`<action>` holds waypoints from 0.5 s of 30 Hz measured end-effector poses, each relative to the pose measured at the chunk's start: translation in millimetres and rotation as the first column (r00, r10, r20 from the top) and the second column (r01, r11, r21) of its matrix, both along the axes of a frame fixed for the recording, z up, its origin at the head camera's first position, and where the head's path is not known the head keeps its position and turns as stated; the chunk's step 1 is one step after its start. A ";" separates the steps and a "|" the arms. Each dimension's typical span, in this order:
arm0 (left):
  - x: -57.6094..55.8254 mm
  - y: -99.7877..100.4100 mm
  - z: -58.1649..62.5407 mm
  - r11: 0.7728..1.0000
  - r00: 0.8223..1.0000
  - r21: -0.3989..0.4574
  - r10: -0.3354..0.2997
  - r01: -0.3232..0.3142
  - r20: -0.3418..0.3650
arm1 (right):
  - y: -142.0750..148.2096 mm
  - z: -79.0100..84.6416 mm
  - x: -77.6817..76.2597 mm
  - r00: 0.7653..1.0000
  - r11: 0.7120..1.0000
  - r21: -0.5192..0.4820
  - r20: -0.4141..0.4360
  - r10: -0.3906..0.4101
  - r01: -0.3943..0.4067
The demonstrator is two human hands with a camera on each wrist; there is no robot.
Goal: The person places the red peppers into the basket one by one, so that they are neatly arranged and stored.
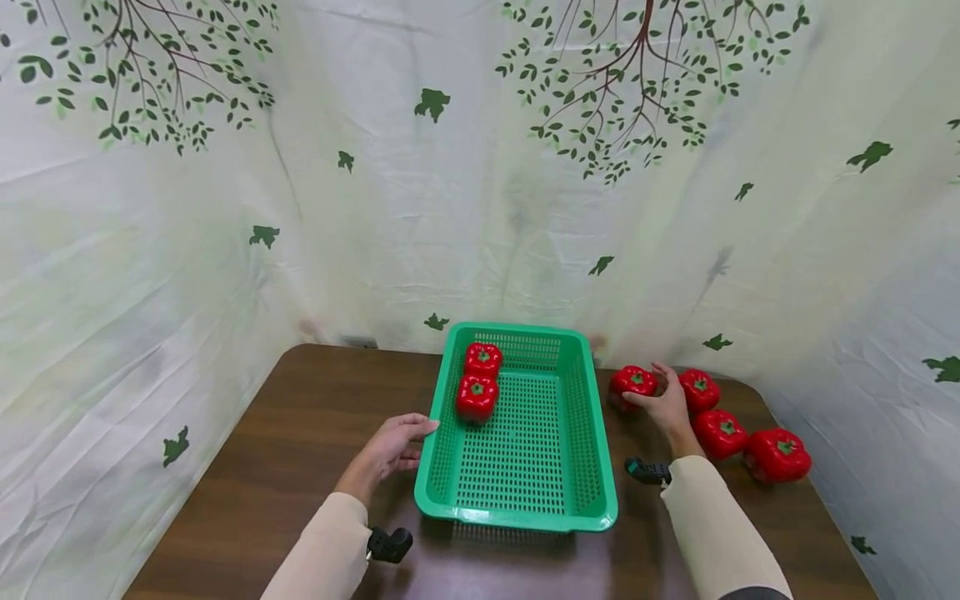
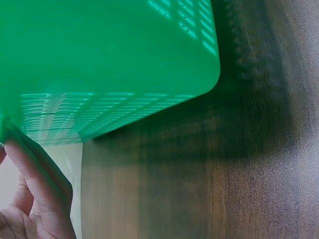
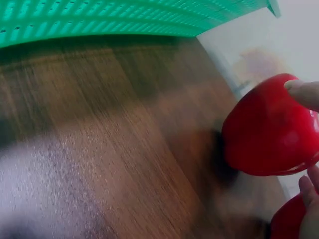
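A green plastic basket (image 1: 600,450) with slotted walls stands mid-table. My left hand (image 1: 390,446) pinches its left rim, with the fingertips (image 2: 30,164) at the basket wall in the left wrist view. To the right of the basket, my right hand (image 1: 670,410) grips a glossy red bell pepper (image 1: 632,383) between thumb and fingers. In the right wrist view this bell pepper (image 3: 269,129) casts a dark shadow on the wood beside it. Two more red bell peppers, a rear one (image 1: 483,358) and a nearer one (image 1: 477,397), lie along the basket's left side.
Right of my right hand lie three red bell peppers: one at the back (image 1: 699,390), one in the middle (image 1: 720,434) and one nearest the right edge (image 1: 777,456). The brown wooden table (image 1: 300,467) meets a leaf-printed white curtain (image 1: 390,208) behind.
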State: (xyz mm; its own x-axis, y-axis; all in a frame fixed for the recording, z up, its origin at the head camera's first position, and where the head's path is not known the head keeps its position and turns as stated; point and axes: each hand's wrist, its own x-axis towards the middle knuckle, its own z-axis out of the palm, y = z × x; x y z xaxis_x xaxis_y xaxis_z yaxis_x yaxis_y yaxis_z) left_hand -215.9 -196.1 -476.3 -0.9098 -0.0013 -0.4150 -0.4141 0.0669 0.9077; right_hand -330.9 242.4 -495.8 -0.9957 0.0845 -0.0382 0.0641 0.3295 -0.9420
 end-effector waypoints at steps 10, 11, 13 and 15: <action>-2.8 -1.1 2.1 1.000 1.000 0.000 -0.002 0.002 -0.001 | -9.6 0.5 -10.0 0.998 0.997 0.077 0.067 -0.017 0.011; -2.7 -1.1 1.4 1.000 1.000 0.002 -0.002 0.002 0.002 | -10.2 0.1 -10.0 0.997 0.997 0.081 0.076 -0.020 0.014; -2.0 -1.0 0.5 1.000 1.000 0.006 -0.001 0.001 0.009 | -10.8 -0.8 -9.7 0.996 0.996 0.089 0.087 -0.025 0.017; -1.2 -0.9 -0.4 1.000 1.000 0.007 -0.005 0.005 0.009 | -11.1 -1.7 -9.2 0.995 0.995 0.099 0.091 -0.026 0.017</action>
